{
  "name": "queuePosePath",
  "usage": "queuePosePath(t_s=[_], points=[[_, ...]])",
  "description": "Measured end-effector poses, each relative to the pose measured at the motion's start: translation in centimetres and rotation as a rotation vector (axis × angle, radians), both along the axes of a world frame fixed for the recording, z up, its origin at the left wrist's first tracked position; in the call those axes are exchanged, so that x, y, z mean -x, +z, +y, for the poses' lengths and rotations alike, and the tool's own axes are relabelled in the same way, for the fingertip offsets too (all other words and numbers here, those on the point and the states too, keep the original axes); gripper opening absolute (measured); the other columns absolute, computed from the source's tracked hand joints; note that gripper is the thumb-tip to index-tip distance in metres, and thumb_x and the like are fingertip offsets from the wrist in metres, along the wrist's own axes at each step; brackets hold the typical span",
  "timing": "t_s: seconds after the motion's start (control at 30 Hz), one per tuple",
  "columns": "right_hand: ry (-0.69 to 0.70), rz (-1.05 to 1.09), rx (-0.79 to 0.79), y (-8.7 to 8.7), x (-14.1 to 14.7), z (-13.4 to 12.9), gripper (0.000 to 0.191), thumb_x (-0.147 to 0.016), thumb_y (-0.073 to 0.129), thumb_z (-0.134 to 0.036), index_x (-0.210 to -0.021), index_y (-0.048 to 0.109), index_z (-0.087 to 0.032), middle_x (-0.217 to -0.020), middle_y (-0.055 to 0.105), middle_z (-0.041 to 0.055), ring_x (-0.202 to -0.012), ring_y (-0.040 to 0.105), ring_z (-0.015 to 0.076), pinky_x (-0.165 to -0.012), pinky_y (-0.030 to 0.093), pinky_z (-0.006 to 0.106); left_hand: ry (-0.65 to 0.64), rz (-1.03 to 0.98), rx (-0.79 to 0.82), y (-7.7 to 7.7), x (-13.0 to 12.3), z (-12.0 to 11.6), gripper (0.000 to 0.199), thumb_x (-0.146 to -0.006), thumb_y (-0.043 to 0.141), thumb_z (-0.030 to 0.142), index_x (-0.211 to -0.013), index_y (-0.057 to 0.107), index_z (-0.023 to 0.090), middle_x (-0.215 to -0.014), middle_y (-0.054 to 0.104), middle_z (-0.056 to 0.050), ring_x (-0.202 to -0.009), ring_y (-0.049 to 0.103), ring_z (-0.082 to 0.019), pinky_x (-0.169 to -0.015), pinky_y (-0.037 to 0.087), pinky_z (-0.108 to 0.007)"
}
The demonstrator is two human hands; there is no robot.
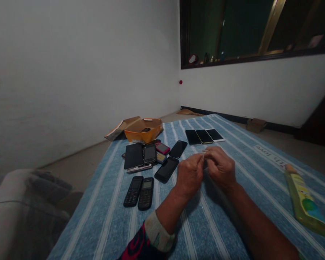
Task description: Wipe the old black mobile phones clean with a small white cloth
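Observation:
My left hand (189, 174) and my right hand (221, 168) meet above the blue striped cloth (213, 231), fingers curled in a pinch. A small pale bit shows between the fingertips, too small to name. Just left of my left hand lies a black smartphone (167, 169), with another dark smartphone (178, 149) behind it. Two keypad phones (133, 191) lie side by side nearer to me. Beyond my hands, three flat smartphones (204, 136) form a row, the rightmost one white-edged.
A pile of older phones (150, 154) and a dark flat case (133, 156) lies at left, before an open orange box (143, 130) holding a dark item. A yellow-green bottle (304, 202) rests on its side at right. White walls (83, 65) stand behind.

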State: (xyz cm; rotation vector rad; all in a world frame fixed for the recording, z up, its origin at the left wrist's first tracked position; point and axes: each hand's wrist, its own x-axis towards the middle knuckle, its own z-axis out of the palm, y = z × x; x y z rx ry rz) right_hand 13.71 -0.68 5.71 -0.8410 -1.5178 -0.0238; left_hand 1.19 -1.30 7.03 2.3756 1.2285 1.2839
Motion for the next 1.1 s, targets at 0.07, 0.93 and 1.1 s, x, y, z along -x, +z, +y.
queuePosePath(t_s=[0.07, 0.93, 1.1], points=[[0.041, 0.194, 0.121, 0.0, -0.2, 0.2, 0.018, -0.072, 0.050, -0.010, -0.069, 0.064, -0.021, -0.078, 0.068, 0.0030, -0.077, 0.063, 0.0180, -0.072, 0.050, 0.032, 0.013, 0.020, 0.009, 0.1, 0.0, -0.1, 0.020, -0.092, 0.047, 0.014, -0.088, 0.067, 0.016, -0.083, 0.073, -0.006, -0.077, 0.070, -0.018, -0.070, 0.051, -0.025], [-0.027, 0.203, 0.130, -0.5, 0.6, 0.6, 0.017, -0.077, 0.051, -0.014, -0.074, 0.066, -0.022, -0.085, 0.070, 0.0040, -0.083, 0.067, 0.0201, -0.075, 0.055, 0.034, 0.025, -0.074, 0.015, 0.0, 1.2, 0.2, 0.025, -0.094, 0.042, 0.017, -0.091, 0.067, 0.016, -0.080, 0.072, -0.006, -0.072, 0.069, -0.017, -0.067, 0.052, -0.024], [-0.017, -0.122, -0.148, -0.3, 1.3, 0.7, 0.024, -0.083, 0.049, -0.006, -0.086, 0.065, -0.023, -0.087, 0.069, 0.0061, -0.087, 0.066, 0.0206, -0.076, 0.056, 0.035, 0.008, -0.086, 0.033, -0.5, 1.5, 0.4, 0.029, -0.093, 0.039, 0.018, -0.082, 0.065, 0.019, -0.074, 0.070, -0.005, -0.068, 0.067, -0.017, -0.063, 0.050, -0.024]])
